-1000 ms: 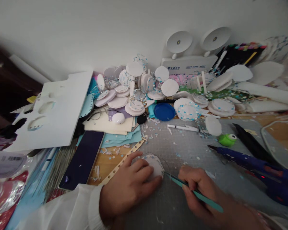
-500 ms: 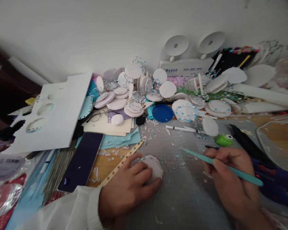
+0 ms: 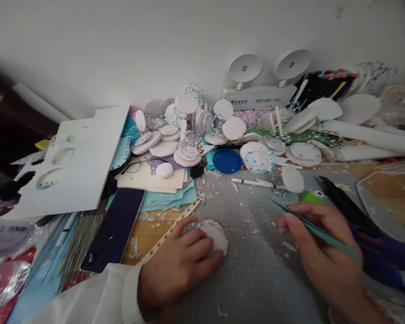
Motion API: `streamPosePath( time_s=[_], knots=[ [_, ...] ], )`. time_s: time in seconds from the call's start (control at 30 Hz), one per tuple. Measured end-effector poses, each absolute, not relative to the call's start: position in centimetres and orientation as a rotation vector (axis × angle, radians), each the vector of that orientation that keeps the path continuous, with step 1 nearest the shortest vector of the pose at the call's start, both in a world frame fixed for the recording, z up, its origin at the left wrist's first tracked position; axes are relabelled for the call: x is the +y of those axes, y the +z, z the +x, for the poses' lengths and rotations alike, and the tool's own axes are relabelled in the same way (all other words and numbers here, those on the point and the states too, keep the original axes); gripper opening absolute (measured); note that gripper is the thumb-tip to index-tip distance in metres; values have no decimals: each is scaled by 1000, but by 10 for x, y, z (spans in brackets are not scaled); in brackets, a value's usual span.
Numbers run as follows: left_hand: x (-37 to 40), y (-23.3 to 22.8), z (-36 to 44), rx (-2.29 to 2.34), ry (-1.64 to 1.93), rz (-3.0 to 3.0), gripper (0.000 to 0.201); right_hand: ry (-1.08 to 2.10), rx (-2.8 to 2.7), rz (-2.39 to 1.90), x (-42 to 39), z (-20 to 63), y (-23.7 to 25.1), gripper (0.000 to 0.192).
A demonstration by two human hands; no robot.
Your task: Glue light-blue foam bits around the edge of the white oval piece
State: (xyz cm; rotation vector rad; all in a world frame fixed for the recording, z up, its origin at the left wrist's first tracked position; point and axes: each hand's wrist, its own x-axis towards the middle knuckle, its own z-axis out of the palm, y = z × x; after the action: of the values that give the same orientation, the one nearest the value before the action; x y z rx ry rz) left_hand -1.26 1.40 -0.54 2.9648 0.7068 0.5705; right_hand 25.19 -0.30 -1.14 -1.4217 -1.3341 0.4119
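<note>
On the grey mat, a white disc [image 3: 217,237] with a frilled edge and a thin wire ring lies under my left hand [image 3: 185,258]. The curled fingers of that hand hold the disc at its edge and top, covering its left and lower part. My right hand [image 3: 319,247], off to the right above the mat, pinches a pair of teal tweezers [image 3: 327,236]. The two tips of the tweezers point left and stand slightly apart, a bit blurred; nothing can be made out between them.
White discs with blue beads [image 3: 259,157] pile up along the wall. A blue lid [image 3: 227,161], a white pen [image 3: 254,182] and a green frog-like piece [image 3: 311,195] lie nearer. At left rests a phone [image 3: 114,229]; at right, a dark blue glue gun [image 3: 380,245]. Scraps litter the grey cutting mat [image 3: 253,283].
My right hand has tilted, so the tweezers show both prongs and their tips sit slightly further right. The left hand stays on the disc. The view has shifted slightly.
</note>
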Motion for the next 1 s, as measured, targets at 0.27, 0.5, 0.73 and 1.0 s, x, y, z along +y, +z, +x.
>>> streamPosePath(
  time_s=[0.27, 0.5, 0.73, 1.0],
  knots=[
    [12, -9, -11, 782, 661, 2841, 18, 289, -1598, -1308, 18, 253, -5, 2],
    [11, -1, -15, 718, 972, 2570, 30, 385, -1597, -1272, 46, 231, -1, 11],
    [6, -1, -14, 1056, 1339, 2290, 21, 499, -1733, -1268, 70, 205, -3, 8],
    [5, -2, -17, 1067, 1262, 2362, 33, 476, -1764, -1235, 75, 199, -12, 8]
  ],
)
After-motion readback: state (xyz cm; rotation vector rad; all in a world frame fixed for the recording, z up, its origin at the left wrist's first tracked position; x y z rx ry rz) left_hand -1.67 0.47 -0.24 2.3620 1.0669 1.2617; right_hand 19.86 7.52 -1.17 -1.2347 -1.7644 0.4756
